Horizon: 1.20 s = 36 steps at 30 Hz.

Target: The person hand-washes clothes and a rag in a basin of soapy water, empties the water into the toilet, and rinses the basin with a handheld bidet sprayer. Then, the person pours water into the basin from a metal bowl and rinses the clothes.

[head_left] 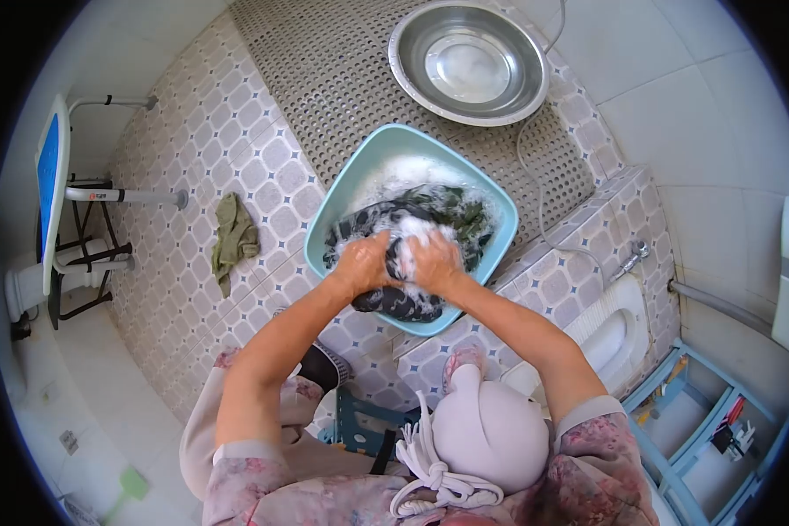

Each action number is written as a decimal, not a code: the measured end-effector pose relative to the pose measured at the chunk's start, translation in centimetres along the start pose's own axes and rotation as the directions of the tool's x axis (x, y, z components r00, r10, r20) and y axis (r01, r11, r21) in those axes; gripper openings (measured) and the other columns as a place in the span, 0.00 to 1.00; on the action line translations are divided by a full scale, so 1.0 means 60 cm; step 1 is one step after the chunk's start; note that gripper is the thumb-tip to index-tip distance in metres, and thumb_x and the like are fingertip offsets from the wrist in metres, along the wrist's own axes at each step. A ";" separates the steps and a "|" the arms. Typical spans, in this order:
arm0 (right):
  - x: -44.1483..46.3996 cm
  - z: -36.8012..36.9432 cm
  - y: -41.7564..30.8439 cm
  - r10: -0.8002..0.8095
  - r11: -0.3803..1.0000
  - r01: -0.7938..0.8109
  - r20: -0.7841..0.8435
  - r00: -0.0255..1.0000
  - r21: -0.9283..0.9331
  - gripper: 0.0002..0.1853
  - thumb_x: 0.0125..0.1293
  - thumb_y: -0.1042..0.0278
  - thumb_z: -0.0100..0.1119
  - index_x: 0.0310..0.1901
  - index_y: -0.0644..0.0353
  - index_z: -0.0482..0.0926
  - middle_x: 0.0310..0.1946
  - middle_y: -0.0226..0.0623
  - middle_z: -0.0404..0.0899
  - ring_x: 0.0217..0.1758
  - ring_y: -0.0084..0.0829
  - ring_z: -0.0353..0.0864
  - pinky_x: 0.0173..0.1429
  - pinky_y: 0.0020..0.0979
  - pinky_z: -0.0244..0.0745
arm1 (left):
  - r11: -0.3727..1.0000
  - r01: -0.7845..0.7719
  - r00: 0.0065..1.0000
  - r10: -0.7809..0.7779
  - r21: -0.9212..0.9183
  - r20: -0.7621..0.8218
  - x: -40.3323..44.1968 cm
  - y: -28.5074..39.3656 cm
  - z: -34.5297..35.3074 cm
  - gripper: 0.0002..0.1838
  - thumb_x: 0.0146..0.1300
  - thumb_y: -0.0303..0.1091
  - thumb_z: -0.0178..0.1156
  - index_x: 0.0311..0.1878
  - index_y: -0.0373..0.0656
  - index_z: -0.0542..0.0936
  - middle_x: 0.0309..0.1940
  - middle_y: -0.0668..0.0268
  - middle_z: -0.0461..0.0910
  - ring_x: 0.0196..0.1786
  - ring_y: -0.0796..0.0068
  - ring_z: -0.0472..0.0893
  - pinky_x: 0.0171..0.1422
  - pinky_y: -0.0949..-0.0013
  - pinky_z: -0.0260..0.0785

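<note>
A light turquoise square basin [324, 206] on the floor holds soapy water and wet laundry. In it lies a dark patterned garment [386, 302], partly covered by white suds [416, 230]; a dark green cloth [460, 213] shows toward its far right side. My left hand [364, 263] is closed on the dark garment. Close beside it, my right hand [435, 261] also grips the dark fabric, with foam over its fingers. The fingertips of both hands are partly hidden by cloth and suds.
A metal bowl [526, 66] stands beyond the basin on a perforated mat [298, 53]. An olive cloth [235, 241] lies on the tiles at left, near a blue-seated chair [53, 188]. At right are a squat toilet [614, 337], a hose [535, 197] and a blue shelf [675, 412].
</note>
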State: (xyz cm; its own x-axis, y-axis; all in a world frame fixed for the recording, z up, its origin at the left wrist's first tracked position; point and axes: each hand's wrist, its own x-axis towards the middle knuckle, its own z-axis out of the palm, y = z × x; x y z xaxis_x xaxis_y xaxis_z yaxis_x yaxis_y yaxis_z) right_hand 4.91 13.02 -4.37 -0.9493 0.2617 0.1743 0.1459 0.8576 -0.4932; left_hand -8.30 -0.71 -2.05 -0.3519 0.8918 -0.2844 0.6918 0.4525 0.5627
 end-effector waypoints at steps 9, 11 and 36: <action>0.146 0.087 0.060 0.165 0.982 -0.129 0.283 0.945 -0.141 0.11 0.60 0.70 0.52 0.32 0.63 0.84 0.28 0.55 0.83 0.35 0.51 0.86 0.41 0.46 0.82 | 0.897 0.341 0.884 -0.408 -0.282 -0.228 0.036 -0.027 0.027 0.35 0.46 0.58 0.74 0.43 0.31 0.82 0.36 0.42 0.83 0.44 0.42 0.83 0.50 0.52 0.74; 0.177 0.097 0.065 0.157 0.971 -0.078 0.357 0.921 -0.228 0.13 0.60 0.68 0.51 0.34 0.64 0.86 0.31 0.56 0.84 0.36 0.51 0.86 0.43 0.47 0.81 | 0.831 0.388 0.808 -0.515 -0.399 -0.287 0.024 0.002 0.021 0.35 0.52 0.60 0.70 0.45 0.31 0.82 0.36 0.41 0.83 0.44 0.42 0.83 0.50 0.52 0.74; 0.168 -0.030 0.133 0.350 0.906 -0.424 0.553 0.756 0.006 0.52 0.53 0.23 0.58 0.64 0.69 0.71 0.58 0.63 0.75 0.60 0.55 0.77 0.64 0.45 0.70 | 0.023 -0.021 0.543 -0.839 -1.000 -0.031 -0.039 0.091 0.054 0.58 0.52 0.49 0.75 0.74 0.28 0.50 0.69 0.43 0.60 0.70 0.49 0.66 0.72 0.58 0.61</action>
State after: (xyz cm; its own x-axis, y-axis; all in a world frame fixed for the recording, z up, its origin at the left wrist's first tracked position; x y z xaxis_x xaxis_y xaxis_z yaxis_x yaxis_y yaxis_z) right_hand -2.98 23.33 -5.00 -0.8207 0.2530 -0.5123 0.5326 0.6634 -0.5255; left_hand -1.66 -0.34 -0.81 -0.7912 0.1043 -0.6026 -0.6067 -0.0098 0.7949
